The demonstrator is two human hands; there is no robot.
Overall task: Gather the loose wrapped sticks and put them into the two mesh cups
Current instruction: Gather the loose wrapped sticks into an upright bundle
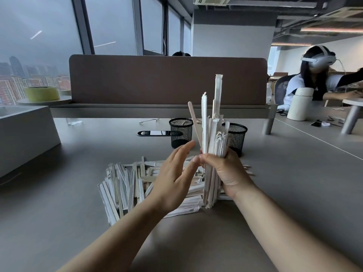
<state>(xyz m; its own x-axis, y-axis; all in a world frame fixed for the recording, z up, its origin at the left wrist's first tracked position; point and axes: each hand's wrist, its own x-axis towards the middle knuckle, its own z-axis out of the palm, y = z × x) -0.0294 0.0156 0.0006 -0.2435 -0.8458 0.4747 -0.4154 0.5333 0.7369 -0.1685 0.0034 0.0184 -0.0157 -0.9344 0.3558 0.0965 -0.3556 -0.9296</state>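
Right now the right hand point(225, 173) is gripping an upright bundle of wrapped sticks point(215, 134), fingers curled round its middle, w/ the bottom ends resting on the table point(275, 183) just below that hand. The left hand point(174, 173) is hovering open beside the bundle, fingers straight & together, palm facing it; can't tell if the fingertips are touching. One bare stick point(193, 122) is leaning out toward the left hand. The loose pile point(125, 185) is lying under & outward of the left hand. The left cup point(181, 132) is standing just beyond the left fingertips, the right cup point(236, 136) behind the bundle, partly hidden.

Step, prob.: squaring up a handful before loading. Next move is calling for a firm squeeze, the leaning stick tucked in, then a lift fwd & ends-first drop into a cup.

Writing: none readable; wrappers are looking plain white.
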